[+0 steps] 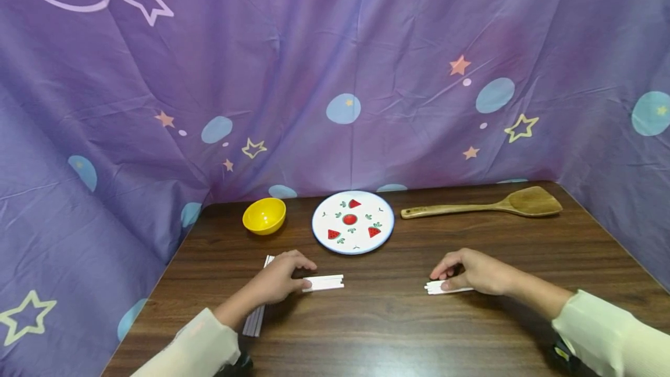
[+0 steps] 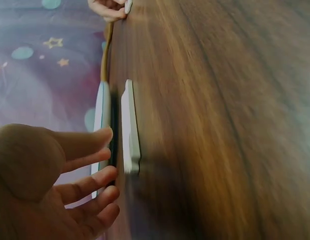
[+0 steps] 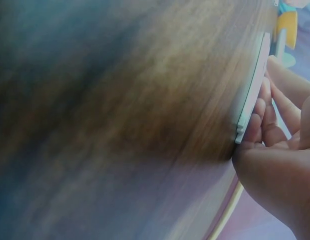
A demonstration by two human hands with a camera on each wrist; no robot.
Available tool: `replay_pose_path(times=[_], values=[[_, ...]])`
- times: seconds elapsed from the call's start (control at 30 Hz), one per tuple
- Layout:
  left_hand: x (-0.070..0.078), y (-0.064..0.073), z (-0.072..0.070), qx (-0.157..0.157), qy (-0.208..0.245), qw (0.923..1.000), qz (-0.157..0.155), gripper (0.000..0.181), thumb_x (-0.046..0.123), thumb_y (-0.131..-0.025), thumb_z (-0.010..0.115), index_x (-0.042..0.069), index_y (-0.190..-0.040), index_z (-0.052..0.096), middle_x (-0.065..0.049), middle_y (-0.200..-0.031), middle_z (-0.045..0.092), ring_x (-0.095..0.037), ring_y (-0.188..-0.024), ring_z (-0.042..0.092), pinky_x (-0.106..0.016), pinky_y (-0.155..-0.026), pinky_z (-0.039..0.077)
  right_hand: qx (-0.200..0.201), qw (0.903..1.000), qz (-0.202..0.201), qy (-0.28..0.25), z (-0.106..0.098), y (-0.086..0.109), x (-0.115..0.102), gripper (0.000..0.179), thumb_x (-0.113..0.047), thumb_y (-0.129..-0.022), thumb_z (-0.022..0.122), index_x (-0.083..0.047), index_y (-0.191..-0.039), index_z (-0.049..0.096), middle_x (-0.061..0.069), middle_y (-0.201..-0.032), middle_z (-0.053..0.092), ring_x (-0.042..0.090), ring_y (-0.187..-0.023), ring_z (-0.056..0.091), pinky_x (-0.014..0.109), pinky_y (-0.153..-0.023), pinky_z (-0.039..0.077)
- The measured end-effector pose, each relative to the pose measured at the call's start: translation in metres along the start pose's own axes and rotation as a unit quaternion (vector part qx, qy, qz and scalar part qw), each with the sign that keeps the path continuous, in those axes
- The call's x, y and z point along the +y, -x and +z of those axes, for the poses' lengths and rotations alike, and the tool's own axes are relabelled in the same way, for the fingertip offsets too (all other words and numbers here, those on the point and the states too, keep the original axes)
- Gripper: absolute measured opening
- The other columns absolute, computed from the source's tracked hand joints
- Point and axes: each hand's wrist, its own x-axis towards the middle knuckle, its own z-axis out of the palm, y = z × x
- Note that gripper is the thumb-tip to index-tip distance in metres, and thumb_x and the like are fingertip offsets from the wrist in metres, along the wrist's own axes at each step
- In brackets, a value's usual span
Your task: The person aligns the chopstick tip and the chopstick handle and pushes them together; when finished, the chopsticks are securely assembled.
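Note:
In the head view my left hand [image 1: 282,277] hovers at the left end of a small row of white sticks [image 1: 325,283] laid side by side on the table. Its fingers look loosely bent, and the left wrist view has them apart from the sticks [image 2: 128,130]. My right hand [image 1: 473,272] pinches another row of white sticks [image 1: 434,288] between thumb and fingers; the hand covers their right part. The right wrist view shows these sticks [image 3: 254,90] along the fingertips, close to the tabletop. Longer white sticks [image 1: 253,320] lie under the left wrist, partly hidden by it.
Along the back of the wooden table [image 1: 366,336] stand a yellow bowl [image 1: 264,216], a white plate [image 1: 377,208] with a watermelon print and blue rim, and a wooden spatula [image 1: 531,201]. A purple cloth [image 1: 293,74] hangs behind the table and at its sides.

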Motion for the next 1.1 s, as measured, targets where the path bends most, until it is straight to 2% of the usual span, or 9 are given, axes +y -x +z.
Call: replay_pose_path(times=[0.17, 0.4, 0.57, 0.77, 1.1], values=[[0.007, -0.015, 0.008, -0.020, -0.006, 0.9997, 0.015, 0.026, 0.009, -0.089, 0.079, 0.001, -0.114, 0.075, -0.008, -0.105, 0.070, -0.026, -0.097, 0.063, -0.036, -0.086, 0.051, 0.003, 1.0000, 0.002, -0.004, 0.000, 0.000, 0.000, 0.021, -0.019, -0.087, 0.080, -0.008, -0.105, 0.078, -0.004, -0.094, 0.068, 0.004, -0.085, 0.058, 0.023, -0.074, 0.049], [0.011, -0.025, 0.016, -0.026, -0.002, 0.9993, 0.026, 0.020, 0.006, -0.090, 0.078, 0.001, -0.109, 0.076, -0.006, -0.094, 0.067, -0.024, -0.089, 0.062, -0.030, -0.079, 0.050, 0.005, 0.9999, 0.002, -0.009, 0.001, 0.000, 0.001, 0.017, -0.017, -0.087, 0.080, -0.009, -0.102, 0.078, -0.004, -0.091, 0.068, 0.004, -0.083, 0.058, 0.023, -0.072, 0.050], [0.013, -0.029, 0.019, -0.029, 0.000, 0.9993, 0.025, 0.014, 0.003, -0.089, 0.077, 0.004, -0.103, 0.076, -0.003, -0.089, 0.065, -0.022, -0.086, 0.062, -0.028, -0.076, 0.049, 0.007, 1.0000, -0.002, -0.005, 0.002, 0.000, 0.001, 0.015, -0.016, -0.087, 0.080, -0.010, -0.100, 0.079, -0.005, -0.089, 0.067, 0.004, -0.082, 0.058, 0.023, -0.071, 0.050], [0.012, -0.031, 0.022, -0.033, -0.003, 0.9992, 0.020, 0.011, 0.001, -0.090, 0.076, 0.009, -0.096, 0.075, 0.003, -0.086, 0.063, -0.014, -0.082, 0.059, -0.026, -0.074, 0.048, 0.003, 0.9998, 0.001, -0.018, 0.002, -0.001, 0.001, 0.013, -0.013, -0.086, 0.079, -0.009, -0.098, 0.078, -0.003, -0.089, 0.068, 0.006, -0.080, 0.058, 0.023, -0.070, 0.049], [0.011, -0.032, 0.023, -0.034, 0.016, 0.9986, 0.038, 0.013, 0.000, -0.087, 0.078, 0.009, -0.088, 0.069, 0.002, -0.081, 0.062, -0.008, -0.077, 0.055, -0.025, -0.072, 0.048, -0.006, 0.9995, 0.001, -0.030, 0.002, -0.004, -0.002, 0.010, -0.008, -0.083, 0.079, -0.007, -0.092, 0.075, -0.003, -0.082, 0.066, 0.004, -0.076, 0.056, 0.021, -0.067, 0.048]])
